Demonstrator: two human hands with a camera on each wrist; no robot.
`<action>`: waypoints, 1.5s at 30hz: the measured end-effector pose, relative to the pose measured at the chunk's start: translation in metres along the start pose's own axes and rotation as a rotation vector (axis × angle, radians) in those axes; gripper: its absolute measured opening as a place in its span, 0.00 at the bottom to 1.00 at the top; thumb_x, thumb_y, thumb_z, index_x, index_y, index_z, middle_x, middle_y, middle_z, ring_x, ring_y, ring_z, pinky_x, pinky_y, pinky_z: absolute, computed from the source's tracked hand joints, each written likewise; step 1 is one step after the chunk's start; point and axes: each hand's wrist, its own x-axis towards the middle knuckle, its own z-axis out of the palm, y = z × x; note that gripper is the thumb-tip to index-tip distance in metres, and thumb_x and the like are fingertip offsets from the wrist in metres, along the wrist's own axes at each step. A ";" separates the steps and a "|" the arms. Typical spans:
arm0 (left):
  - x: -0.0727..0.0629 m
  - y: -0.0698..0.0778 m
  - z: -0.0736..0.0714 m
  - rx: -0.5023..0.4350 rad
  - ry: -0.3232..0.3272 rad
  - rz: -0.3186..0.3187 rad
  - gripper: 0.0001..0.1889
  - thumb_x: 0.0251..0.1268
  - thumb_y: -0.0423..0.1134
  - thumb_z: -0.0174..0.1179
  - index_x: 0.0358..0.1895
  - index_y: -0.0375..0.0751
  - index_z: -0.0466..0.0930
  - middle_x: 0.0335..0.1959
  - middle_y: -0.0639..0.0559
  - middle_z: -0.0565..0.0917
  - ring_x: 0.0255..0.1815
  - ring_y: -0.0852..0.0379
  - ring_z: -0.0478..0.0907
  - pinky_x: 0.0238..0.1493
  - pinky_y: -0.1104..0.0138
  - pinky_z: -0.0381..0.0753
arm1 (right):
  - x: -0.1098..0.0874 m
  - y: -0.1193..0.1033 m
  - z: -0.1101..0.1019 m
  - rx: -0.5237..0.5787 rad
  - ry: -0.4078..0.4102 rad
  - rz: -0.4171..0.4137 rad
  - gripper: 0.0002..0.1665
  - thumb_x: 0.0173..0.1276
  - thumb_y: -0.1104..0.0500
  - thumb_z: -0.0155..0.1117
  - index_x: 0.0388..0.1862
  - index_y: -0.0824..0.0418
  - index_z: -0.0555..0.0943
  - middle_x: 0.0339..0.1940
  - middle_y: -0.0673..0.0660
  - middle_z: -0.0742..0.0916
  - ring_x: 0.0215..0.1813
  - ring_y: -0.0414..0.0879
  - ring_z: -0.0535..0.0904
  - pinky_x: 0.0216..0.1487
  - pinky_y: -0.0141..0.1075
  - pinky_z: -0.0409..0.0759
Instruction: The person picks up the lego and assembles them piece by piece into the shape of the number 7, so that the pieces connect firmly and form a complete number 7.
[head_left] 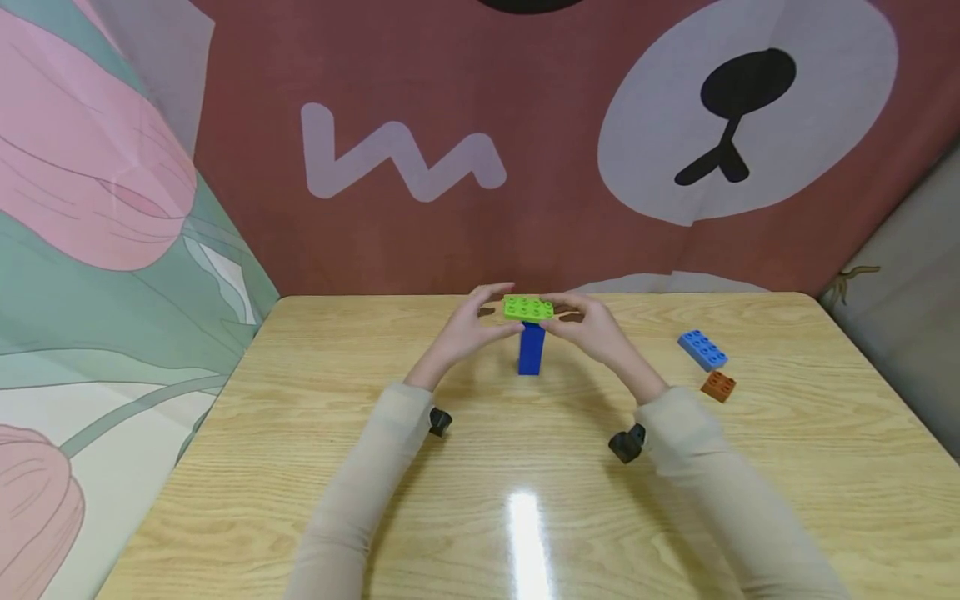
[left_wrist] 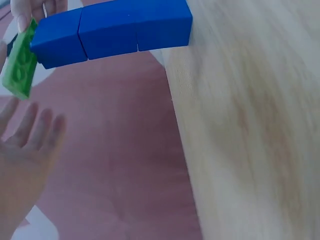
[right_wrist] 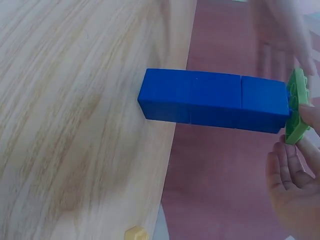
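Note:
A lime-green toy building brick (head_left: 528,308) with studs on top lies across the upper end of an upright dark blue tower (head_left: 531,352). Both wrist views show the tower as three stacked blue blocks (right_wrist: 215,97). My right hand (head_left: 596,332) pinches the right end of the green brick between thumb and fingers. On the other side, my left hand (head_left: 467,327) surrounds the brick's left end. Its fingers are spread and blurred in the left wrist view, with a small gap to the green brick (left_wrist: 21,65).
To the right on the wooden table (head_left: 285,400) lie a lighter blue studded brick (head_left: 702,350) and a small orange-brown brick (head_left: 718,386). A printed cloth (head_left: 420,242) hangs behind the table's far edge. Part of a yellowish piece (right_wrist: 136,233) shows low in the right wrist view.

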 end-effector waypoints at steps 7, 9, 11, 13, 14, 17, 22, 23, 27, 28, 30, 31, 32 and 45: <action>-0.006 0.002 0.003 0.387 0.069 0.324 0.23 0.63 0.42 0.63 0.62 0.43 0.75 0.63 0.44 0.74 0.66 0.47 0.70 0.67 0.53 0.71 | 0.000 0.001 0.005 -0.011 -0.005 -0.030 0.29 0.69 0.56 0.61 0.67 0.62 0.71 0.63 0.64 0.76 0.63 0.59 0.72 0.66 0.51 0.72; -0.006 0.002 0.004 0.460 0.062 0.354 0.22 0.65 0.42 0.61 0.61 0.44 0.76 0.63 0.45 0.75 0.66 0.48 0.70 0.67 0.54 0.71 | 0.000 0.001 0.006 -0.017 -0.003 -0.034 0.28 0.69 0.57 0.61 0.67 0.62 0.71 0.63 0.65 0.76 0.63 0.59 0.72 0.66 0.51 0.73; -0.007 0.002 0.005 0.509 0.045 0.362 0.21 0.66 0.42 0.60 0.61 0.46 0.76 0.64 0.45 0.75 0.66 0.48 0.70 0.68 0.54 0.70 | 0.000 0.000 0.006 -0.022 -0.001 -0.040 0.28 0.69 0.57 0.61 0.66 0.63 0.71 0.63 0.65 0.76 0.62 0.59 0.72 0.65 0.51 0.73; -0.007 0.001 0.006 0.529 0.029 0.365 0.20 0.67 0.41 0.59 0.61 0.48 0.76 0.64 0.45 0.75 0.66 0.47 0.70 0.68 0.54 0.70 | 0.001 -0.001 0.007 -0.021 0.000 -0.042 0.28 0.69 0.57 0.61 0.66 0.63 0.71 0.62 0.65 0.76 0.62 0.59 0.72 0.65 0.51 0.73; -0.007 0.000 0.006 0.535 0.025 0.368 0.19 0.67 0.40 0.59 0.61 0.48 0.77 0.64 0.45 0.75 0.66 0.47 0.70 0.67 0.54 0.71 | 0.001 -0.001 0.007 -0.019 0.001 -0.043 0.28 0.69 0.57 0.61 0.66 0.63 0.71 0.62 0.65 0.76 0.62 0.59 0.72 0.65 0.51 0.74; -0.006 -0.002 0.006 0.533 0.024 0.387 0.19 0.67 0.38 0.59 0.60 0.49 0.78 0.62 0.44 0.76 0.64 0.46 0.72 0.65 0.55 0.73 | 0.001 0.000 0.008 -0.007 0.002 -0.045 0.28 0.69 0.57 0.62 0.66 0.63 0.71 0.62 0.64 0.76 0.62 0.59 0.72 0.65 0.51 0.74; -0.006 -0.004 0.005 0.501 0.029 0.417 0.18 0.66 0.34 0.59 0.59 0.48 0.79 0.60 0.42 0.77 0.62 0.45 0.73 0.61 0.57 0.77 | 0.001 0.002 0.009 0.022 0.013 -0.067 0.28 0.69 0.56 0.61 0.66 0.62 0.71 0.64 0.64 0.74 0.63 0.59 0.71 0.66 0.52 0.72; -0.006 -0.004 0.005 0.499 0.029 0.421 0.19 0.65 0.34 0.59 0.59 0.48 0.79 0.60 0.42 0.77 0.62 0.45 0.74 0.60 0.57 0.77 | 0.000 0.003 0.009 0.030 0.018 -0.075 0.28 0.69 0.56 0.61 0.66 0.63 0.71 0.64 0.64 0.75 0.64 0.59 0.71 0.66 0.52 0.72; -0.007 -0.003 0.005 0.494 0.033 0.419 0.19 0.64 0.33 0.60 0.59 0.48 0.79 0.60 0.43 0.77 0.62 0.47 0.74 0.59 0.59 0.78 | -0.001 0.004 0.008 0.049 0.032 -0.103 0.25 0.70 0.56 0.61 0.63 0.63 0.74 0.65 0.62 0.76 0.65 0.57 0.72 0.66 0.50 0.73; -0.008 -0.003 0.004 0.499 0.033 0.421 0.19 0.64 0.33 0.60 0.59 0.49 0.79 0.60 0.43 0.77 0.62 0.47 0.74 0.59 0.59 0.78 | -0.001 0.004 0.008 0.050 0.034 -0.107 0.24 0.70 0.56 0.60 0.63 0.63 0.75 0.65 0.62 0.76 0.65 0.56 0.72 0.66 0.50 0.73; -0.008 -0.003 0.004 0.511 0.032 0.427 0.19 0.65 0.34 0.60 0.59 0.49 0.79 0.61 0.43 0.77 0.62 0.48 0.73 0.59 0.60 0.78 | -0.002 0.005 0.008 0.040 0.035 -0.111 0.23 0.70 0.55 0.60 0.62 0.62 0.76 0.65 0.61 0.76 0.65 0.56 0.73 0.66 0.48 0.74; -0.009 -0.003 0.004 0.517 0.031 0.432 0.19 0.65 0.35 0.60 0.59 0.49 0.79 0.61 0.43 0.77 0.63 0.48 0.73 0.60 0.60 0.78 | -0.002 0.005 0.008 0.036 0.034 -0.109 0.23 0.70 0.55 0.60 0.62 0.62 0.76 0.65 0.61 0.76 0.65 0.56 0.73 0.65 0.48 0.74; -0.009 -0.003 0.004 0.523 0.029 0.437 0.18 0.66 0.35 0.59 0.59 0.49 0.79 0.62 0.44 0.77 0.63 0.48 0.73 0.61 0.60 0.78 | -0.002 0.005 0.007 0.031 0.033 -0.107 0.24 0.70 0.55 0.60 0.62 0.62 0.76 0.65 0.61 0.75 0.64 0.56 0.73 0.65 0.48 0.75; -0.009 -0.002 0.004 0.544 0.024 0.436 0.17 0.69 0.39 0.55 0.59 0.47 0.79 0.59 0.50 0.79 0.63 0.52 0.74 0.65 0.63 0.74 | -0.003 0.009 0.011 -0.087 0.104 -0.191 0.21 0.68 0.55 0.62 0.58 0.60 0.80 0.54 0.61 0.82 0.61 0.57 0.76 0.64 0.55 0.74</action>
